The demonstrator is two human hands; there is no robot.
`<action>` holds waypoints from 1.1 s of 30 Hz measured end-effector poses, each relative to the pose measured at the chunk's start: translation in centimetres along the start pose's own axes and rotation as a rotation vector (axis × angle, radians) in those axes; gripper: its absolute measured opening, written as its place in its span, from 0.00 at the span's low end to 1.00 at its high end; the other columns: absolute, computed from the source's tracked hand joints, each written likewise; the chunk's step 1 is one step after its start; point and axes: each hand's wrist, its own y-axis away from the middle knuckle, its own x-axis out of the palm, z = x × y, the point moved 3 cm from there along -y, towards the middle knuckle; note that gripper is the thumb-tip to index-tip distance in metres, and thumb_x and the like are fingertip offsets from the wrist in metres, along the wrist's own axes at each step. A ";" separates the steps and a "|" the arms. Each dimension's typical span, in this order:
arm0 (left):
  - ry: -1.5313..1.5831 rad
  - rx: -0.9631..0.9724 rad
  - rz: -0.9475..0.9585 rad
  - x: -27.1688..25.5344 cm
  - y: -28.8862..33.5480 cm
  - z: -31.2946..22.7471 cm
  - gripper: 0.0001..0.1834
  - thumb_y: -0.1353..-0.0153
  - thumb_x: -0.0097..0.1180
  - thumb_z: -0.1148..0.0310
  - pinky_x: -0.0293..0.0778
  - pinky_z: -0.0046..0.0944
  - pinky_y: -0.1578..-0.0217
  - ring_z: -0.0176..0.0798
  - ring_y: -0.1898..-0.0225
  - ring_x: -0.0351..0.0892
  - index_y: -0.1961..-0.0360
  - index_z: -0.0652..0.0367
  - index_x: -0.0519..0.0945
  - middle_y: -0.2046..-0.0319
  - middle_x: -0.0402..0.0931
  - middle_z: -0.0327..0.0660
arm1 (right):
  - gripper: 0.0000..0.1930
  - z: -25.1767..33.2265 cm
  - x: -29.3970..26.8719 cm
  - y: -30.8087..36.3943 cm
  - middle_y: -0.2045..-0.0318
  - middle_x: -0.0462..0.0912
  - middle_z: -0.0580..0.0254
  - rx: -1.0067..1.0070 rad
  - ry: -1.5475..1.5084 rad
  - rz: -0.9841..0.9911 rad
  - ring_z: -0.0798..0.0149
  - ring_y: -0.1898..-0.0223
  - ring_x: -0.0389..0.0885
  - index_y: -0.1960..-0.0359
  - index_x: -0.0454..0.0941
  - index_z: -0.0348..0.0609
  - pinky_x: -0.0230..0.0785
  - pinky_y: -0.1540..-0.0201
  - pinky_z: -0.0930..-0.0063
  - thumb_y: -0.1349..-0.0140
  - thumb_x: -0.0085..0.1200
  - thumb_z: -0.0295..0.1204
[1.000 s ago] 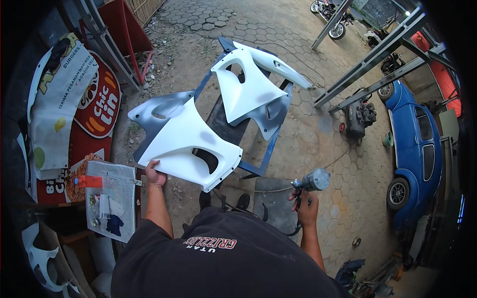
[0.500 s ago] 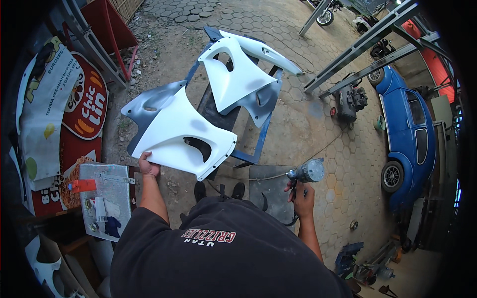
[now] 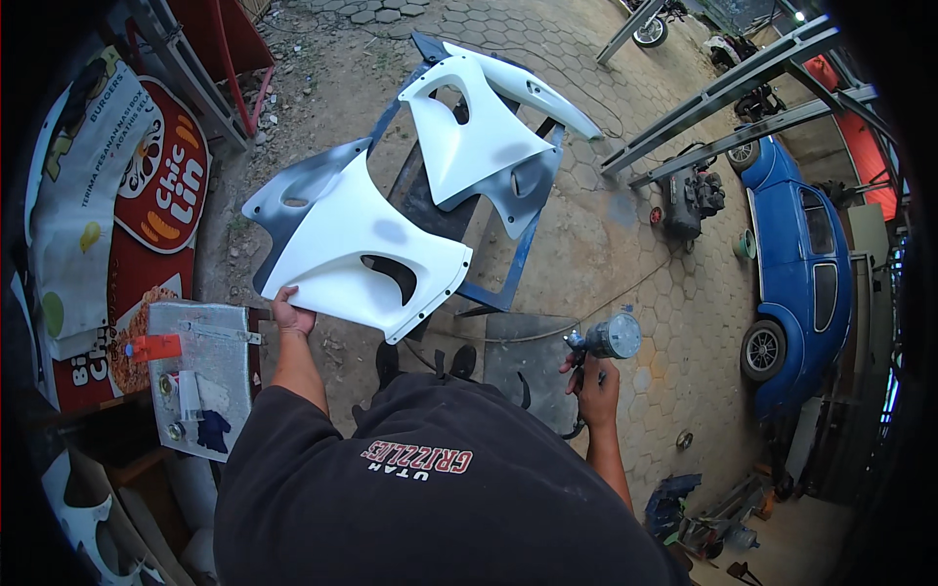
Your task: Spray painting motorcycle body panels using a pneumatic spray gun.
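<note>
Still gripping a broad, glossy white fairing-like panel (image 3: 337,252) by its near left corner with the left hand (image 3: 293,315), and still holding a metal spray gun with a round grey cup (image 3: 614,337) in the right hand (image 3: 597,388), with only a slight shift of view over the past second. Leaves the panel steady and the gun well apart from it, off to the right. Reaches forward with the left arm, hand clamped on the panel's edge, with most fingers hidden beneath. Bends the right arm out beside the torso, fist wrapped around the gun's handle; cannot tell the trigger's position. Presents the panel tilted in front of the body, at the near left of a blue metal stand (image 3: 519,268) bearing a second white panel (image 3: 465,159) with a cut-out; cannot make out any support beneath the held panel.
</note>
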 end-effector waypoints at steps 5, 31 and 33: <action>0.030 -0.007 -0.024 -1.0 -0.3 0.1 0.29 0.42 0.59 0.71 0.72 0.59 0.27 0.57 0.37 0.81 0.38 0.66 0.79 0.41 0.83 0.49 | 0.27 0.7 0.3 0.0 0.64 0.88 0.58 0.034 0.039 0.062 0.75 0.78 0.78 0.48 0.82 0.35 0.61 0.77 0.82 0.13 0.45 0.51; 0.094 0.033 -0.084 -0.6 1.1 3.6 0.29 0.43 0.58 0.69 0.75 0.60 0.30 0.59 0.38 0.82 0.39 0.68 0.79 0.42 0.83 0.51 | 0.21 1.5 1.7 -0.3 0.64 0.88 0.56 0.017 0.060 0.110 0.71 0.75 0.80 0.53 0.84 0.29 0.71 0.73 0.75 0.13 0.46 0.37; 0.127 0.032 -0.087 0.2 1.1 4.3 0.30 0.44 0.58 0.69 0.75 0.60 0.30 0.60 0.38 0.81 0.38 0.67 0.79 0.41 0.83 0.51 | 0.21 1.5 1.7 -0.4 0.64 0.88 0.56 0.013 0.066 0.113 0.72 0.75 0.80 0.53 0.84 0.29 0.71 0.73 0.75 0.13 0.46 0.37</action>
